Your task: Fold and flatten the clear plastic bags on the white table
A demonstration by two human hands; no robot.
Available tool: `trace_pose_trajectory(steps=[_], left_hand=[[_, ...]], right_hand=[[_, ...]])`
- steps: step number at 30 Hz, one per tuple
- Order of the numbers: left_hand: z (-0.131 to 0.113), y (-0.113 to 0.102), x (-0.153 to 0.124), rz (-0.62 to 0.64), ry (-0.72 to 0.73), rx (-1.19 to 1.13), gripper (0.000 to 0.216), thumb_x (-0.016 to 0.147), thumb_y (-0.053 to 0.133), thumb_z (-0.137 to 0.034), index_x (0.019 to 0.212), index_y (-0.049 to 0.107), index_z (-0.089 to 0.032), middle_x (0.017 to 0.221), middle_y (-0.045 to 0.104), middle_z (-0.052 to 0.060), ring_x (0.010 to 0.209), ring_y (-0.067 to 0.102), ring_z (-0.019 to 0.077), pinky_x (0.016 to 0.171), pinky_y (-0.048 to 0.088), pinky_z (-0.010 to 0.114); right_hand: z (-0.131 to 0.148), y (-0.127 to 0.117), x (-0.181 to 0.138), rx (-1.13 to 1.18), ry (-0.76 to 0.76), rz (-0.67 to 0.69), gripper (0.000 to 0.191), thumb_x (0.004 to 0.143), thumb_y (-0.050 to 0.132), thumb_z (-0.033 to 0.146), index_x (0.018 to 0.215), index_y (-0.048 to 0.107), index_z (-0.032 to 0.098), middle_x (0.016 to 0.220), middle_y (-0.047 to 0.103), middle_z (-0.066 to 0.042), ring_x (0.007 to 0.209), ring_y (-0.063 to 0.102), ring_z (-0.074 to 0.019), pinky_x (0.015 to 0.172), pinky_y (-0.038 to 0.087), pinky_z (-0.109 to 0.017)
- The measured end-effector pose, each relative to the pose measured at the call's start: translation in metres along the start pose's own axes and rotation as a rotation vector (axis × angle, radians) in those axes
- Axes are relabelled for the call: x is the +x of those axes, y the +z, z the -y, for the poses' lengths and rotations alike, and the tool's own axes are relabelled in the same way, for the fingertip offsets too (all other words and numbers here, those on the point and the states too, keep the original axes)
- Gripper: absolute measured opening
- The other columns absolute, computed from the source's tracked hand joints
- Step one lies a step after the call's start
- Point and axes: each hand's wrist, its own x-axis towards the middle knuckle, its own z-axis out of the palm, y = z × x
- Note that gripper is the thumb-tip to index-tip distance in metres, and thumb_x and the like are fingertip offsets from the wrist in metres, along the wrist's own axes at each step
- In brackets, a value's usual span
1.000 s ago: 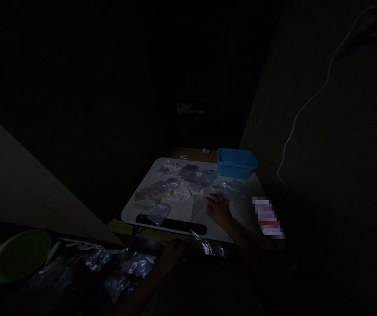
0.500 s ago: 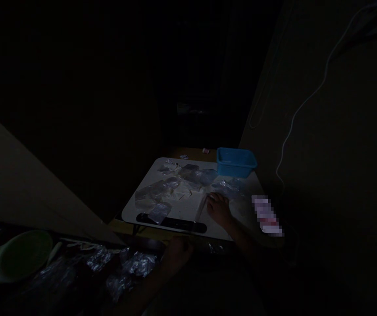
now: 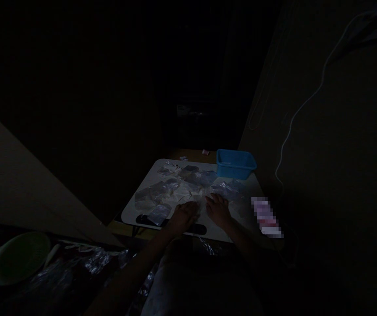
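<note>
My left hand [image 3: 185, 215] lies low over the near middle of the white folding table [image 3: 131, 208], fingers stretched toward the right and slightly blurred. To its right, my right hand [image 3: 218, 208] rests on the tabletop with its fingers apart. Between and beyond the hands the surface is dim; any thin plastic under the fingers cannot be made out. Crumpled clear plastic bags [image 3: 152, 195] spread over the left and middle of the table, with another clear plastic bag [image 3: 226, 188] just beyond my right hand. Small pale papers or packets [image 3: 182, 192] lie among them.
A blue plastic basin [image 3: 236, 164] stands at the table's far right corner. Beside the right edge is a blurred-out pinkish item [image 3: 266, 217]. A green basket [image 3: 22, 259] and crumpled clear plastic [image 3: 98, 261] lie at lower left. A white cable [image 3: 292, 120] hangs along the right wall.
My left hand has moved up and right from below the table's front edge onto the tabletop. My right hand stays nearly in place; the clear strip beside it no longer shows plainly.
</note>
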Motion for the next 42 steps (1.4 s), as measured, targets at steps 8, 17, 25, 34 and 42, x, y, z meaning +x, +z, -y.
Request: trace_pose_trajectory(steps=[8,17,25,34,42], left_hand=[[0.004,0.015,-0.005,0.084,0.035,0.158,0.049,0.087,0.028,-0.038,0.129,0.028,-0.013,0.135,0.029,0.015,0.125,0.021,0.0238,0.093,0.023,0.046],[0.005,0.014,-0.019,0.118,0.070,0.164,0.063,0.082,0.032,-0.050,0.133,0.019,-0.015,0.138,0.022,0.014,0.126,0.017,0.0276,0.095,0.018,0.048],[0.002,0.006,-0.020,0.123,0.051,0.116,0.082,0.070,0.040,-0.065,0.133,0.020,-0.017,0.137,0.026,0.013,0.124,0.018,0.0327,0.095,0.015,0.050],[0.014,0.007,0.028,-0.084,-0.286,-0.169,0.034,0.083,0.037,-0.033,0.107,0.056,-0.017,0.100,0.062,0.009,0.096,0.053,0.0215,0.083,0.037,0.034],[0.023,0.024,0.053,-0.178,-0.393,-0.529,0.027,0.073,0.049,-0.021,0.095,0.063,-0.016,0.097,0.064,0.006,0.091,0.056,0.0183,0.081,0.042,0.028]], right_hand=[[0.000,0.001,0.000,-0.004,0.009,-0.005,0.034,0.083,0.035,0.029,0.115,0.048,0.025,0.122,0.045,-0.006,0.112,0.032,-0.0222,0.087,0.023,-0.038],[0.000,0.001,0.001,-0.008,0.013,0.005,0.035,0.083,0.036,0.030,0.115,0.048,0.025,0.123,0.045,-0.006,0.111,0.033,-0.0230,0.087,0.023,-0.039],[-0.001,0.002,0.001,0.021,0.007,-0.002,0.034,0.083,0.037,0.029,0.114,0.049,0.025,0.122,0.046,-0.006,0.112,0.034,-0.0226,0.087,0.023,-0.039],[-0.009,0.002,0.005,0.291,0.037,-0.046,0.028,0.075,0.042,0.017,0.095,0.060,0.025,0.105,0.060,0.000,0.105,0.045,-0.0165,0.089,0.027,-0.037],[-0.028,-0.001,0.017,0.693,0.136,-0.106,0.034,0.075,0.034,0.015,0.094,0.061,0.022,0.096,0.065,-0.003,0.090,0.058,-0.0153,0.081,0.044,-0.031]])
